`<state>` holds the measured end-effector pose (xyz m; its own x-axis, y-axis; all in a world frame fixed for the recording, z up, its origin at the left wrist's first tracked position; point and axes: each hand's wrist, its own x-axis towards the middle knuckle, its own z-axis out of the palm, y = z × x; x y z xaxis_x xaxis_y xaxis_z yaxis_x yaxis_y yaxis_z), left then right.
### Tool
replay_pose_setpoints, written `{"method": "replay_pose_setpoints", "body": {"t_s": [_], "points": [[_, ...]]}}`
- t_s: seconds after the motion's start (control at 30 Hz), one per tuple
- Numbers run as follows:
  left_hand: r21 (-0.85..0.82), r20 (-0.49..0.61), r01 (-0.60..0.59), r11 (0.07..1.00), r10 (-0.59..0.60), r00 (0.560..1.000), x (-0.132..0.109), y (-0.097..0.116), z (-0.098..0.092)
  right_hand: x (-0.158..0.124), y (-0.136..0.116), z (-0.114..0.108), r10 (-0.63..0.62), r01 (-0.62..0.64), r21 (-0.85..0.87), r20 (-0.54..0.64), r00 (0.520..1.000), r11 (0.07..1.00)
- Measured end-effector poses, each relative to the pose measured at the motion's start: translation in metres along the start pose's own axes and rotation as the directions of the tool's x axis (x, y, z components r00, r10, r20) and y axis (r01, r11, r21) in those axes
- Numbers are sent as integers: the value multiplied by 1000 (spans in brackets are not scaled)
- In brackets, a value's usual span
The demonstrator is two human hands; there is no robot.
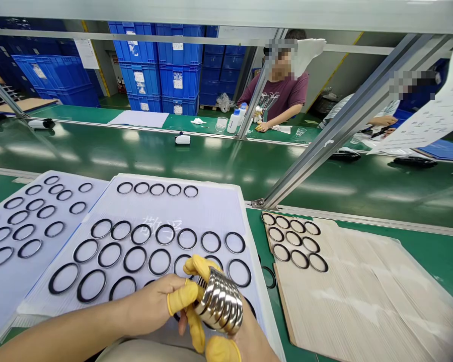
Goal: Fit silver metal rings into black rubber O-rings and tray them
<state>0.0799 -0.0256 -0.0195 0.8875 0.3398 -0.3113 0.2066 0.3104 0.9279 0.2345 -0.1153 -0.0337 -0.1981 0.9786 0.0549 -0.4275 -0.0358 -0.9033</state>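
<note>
A row of shiny silver metal rings (222, 301) is stacked side by side just above the white sheet, near the bottom middle. My right hand (245, 329), with yellow finger cots, is wrapped round this stack. At the left end of the stack, my left hand (169, 301) closes its yellow-covered thumb and fingers on the rings. Some of its fingertips are hidden behind the metal. Beneath both hands, black-edged rings (159, 262) lie flat in rows on the white sheet (211, 206); my hands and forearms cover part of the front rows.
Another white sheet with rings (30, 248) lies at left. On the right, a tan board (347, 301) carries several rings at its far left corner. A slanted metal post (324, 136) rises behind it. Across the green conveyor (143, 151), a person (275, 95) works near white bottles (233, 121).
</note>
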Motion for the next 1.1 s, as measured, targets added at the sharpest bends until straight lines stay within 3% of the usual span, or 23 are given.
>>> {"method": "replay_pose_setpoints", "body": {"t_s": [0.13, 0.3, 0.5, 0.57, 0.7, 0.8, 0.97, 1.1], "points": [[-138, -65, 69, 988, -78, 995, 5, 1, 5, 0, 5, 2, 72, -77, -48, -89, 993, 996], [-157, -44, 128, 979, -136, 990, 8, 7, 5, 1, 4, 6, 78, -96, -133, -136, 988, 987], [-135, -26, 171, 976, -176, 984, 11, 13, 1, 4, 0, 3, 29, -35, -263, -25, 999, 964], [-99, -38, 166, 981, -170, 985, 12, 14, -1, 4, 1, 3, 10, -23, -283, -45, 999, 959], [-15, -40, 119, 993, -120, 992, 10, 12, -7, 1, 3, 8, 24, -54, -267, -114, 993, 962], [45, -40, 21, 999, -19, 999, 8, 10, -10, -2, 5, 10, 17, -45, -281, -102, 995, 959], [208, -34, -176, 962, 187, 982, 1, 12, -16, -5, 12, 6, -94, 32, -467, -109, 990, 883], [313, -47, -218, 924, 244, 969, -7, 19, -21, -8, 20, -6, -156, 130, -532, -4, 988, 837]]}}
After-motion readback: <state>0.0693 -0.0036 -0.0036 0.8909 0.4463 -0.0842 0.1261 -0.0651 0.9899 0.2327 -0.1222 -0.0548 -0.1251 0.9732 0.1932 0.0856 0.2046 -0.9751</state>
